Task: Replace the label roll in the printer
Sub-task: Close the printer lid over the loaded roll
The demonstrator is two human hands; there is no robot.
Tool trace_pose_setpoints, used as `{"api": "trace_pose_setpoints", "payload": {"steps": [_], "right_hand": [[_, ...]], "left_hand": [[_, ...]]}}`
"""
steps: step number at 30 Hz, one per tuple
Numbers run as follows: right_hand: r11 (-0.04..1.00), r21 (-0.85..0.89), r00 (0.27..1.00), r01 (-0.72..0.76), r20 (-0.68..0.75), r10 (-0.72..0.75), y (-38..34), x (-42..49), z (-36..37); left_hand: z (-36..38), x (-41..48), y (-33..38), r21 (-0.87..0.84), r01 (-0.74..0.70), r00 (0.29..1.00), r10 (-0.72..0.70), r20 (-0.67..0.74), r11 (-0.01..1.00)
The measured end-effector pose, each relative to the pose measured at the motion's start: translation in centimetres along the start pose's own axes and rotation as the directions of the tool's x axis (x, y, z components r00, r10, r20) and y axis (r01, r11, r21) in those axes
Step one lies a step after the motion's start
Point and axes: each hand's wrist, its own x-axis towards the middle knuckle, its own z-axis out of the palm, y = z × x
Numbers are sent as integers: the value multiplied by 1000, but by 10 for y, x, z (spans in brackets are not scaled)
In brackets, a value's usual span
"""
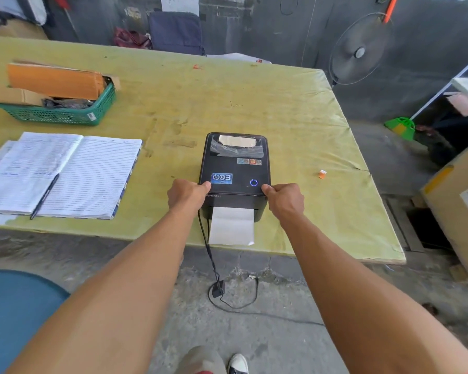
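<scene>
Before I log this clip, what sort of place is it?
Probably a small packing or shipping workroom: a label printer sits on a cloth-covered table near an open ledger, with a green basket of brown envelopes and a cardboard box on the concrete floor.

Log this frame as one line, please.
stage: label printer closed | left hand: grips its front-left edge | right hand: grips front-right edge | label paper: sticks out of front slot

One printer, two hands (left hand, right hand), one notebook, one pen, one green basket, one fan.
</scene>
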Motion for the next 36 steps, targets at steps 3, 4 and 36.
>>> {"api": "trace_pose_setpoints", "payload": {"steps": [3,4,36], "right_hand": [[1000,-14,1000,10,0,-10,1,0,-1],[1000,-15,1000,14,2,-14,1,1,-1],[997,-39,998,66,25,-65,6,-1,-1]], "left_hand": [[1,3,0,-13,24,1000,-24,-1,1000],[0,4,0,-15,29,1000,-29,-3,999],[1,-13,0,-42,-7,999,9,48,999]]}}
